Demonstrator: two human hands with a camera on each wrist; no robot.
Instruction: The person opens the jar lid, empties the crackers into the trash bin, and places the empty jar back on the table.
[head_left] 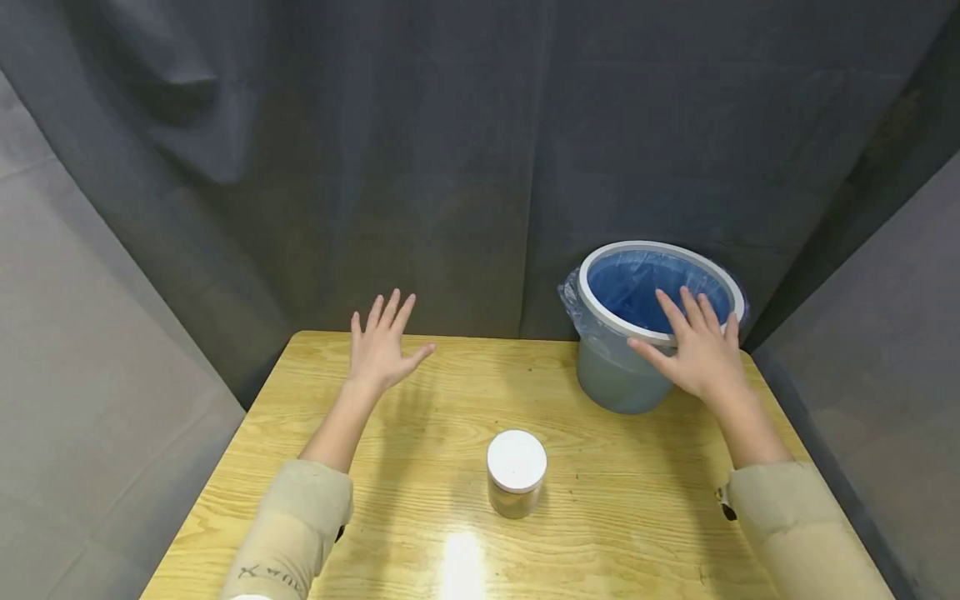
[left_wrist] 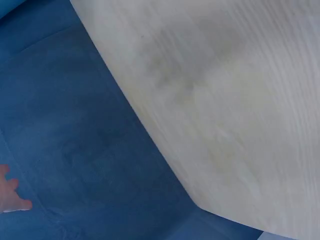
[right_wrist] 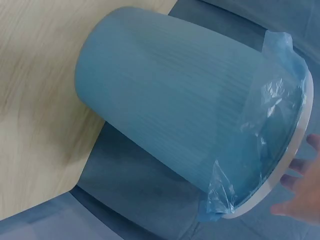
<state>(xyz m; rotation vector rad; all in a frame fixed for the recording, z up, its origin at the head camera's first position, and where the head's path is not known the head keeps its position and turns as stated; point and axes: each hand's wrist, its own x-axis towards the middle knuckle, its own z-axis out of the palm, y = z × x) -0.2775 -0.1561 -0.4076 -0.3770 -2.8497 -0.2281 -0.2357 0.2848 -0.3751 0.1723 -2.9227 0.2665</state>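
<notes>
Two hands in head view, both empty: L hand (head_left: 381, 357) w/ straight, spread fingers above the back L part of the desk (head_left: 450, 400); R hand (head_left: 701, 354) likewise spread, in front of the bin (head_left: 618, 375) & overlapping its mouth. Sleeves (head_left: 288, 533) pushed up the arms, prob. to keep cuffs out of the way. Jar (head_left: 516, 475) stands upright on the desk, betw. the hands L-to-R but nearer the camera, neither hand on it; white lid (head_left: 517, 460) faces up, base down, prob. b/c that's steadiest. Bin's upright at back R, near the curtain (head_left: 420, 167), likely so its bulk sits off to one side. Liner (head_left: 633, 283) goes over the edge under a pale ring (head_left: 637, 246), which prob. pins it so it won't slip in.

L wrist view: mostly bare desk & its corner, plus curtain. L hand only just shows at the L edge, fingertips apart, nothing held. Jar's n/a here.

R wrist view: bin fills the middle, liner bunched outside below the ring. R hand's fingers, spread, are right by the ring; touching or not, can't tell. No jar here either.
</notes>
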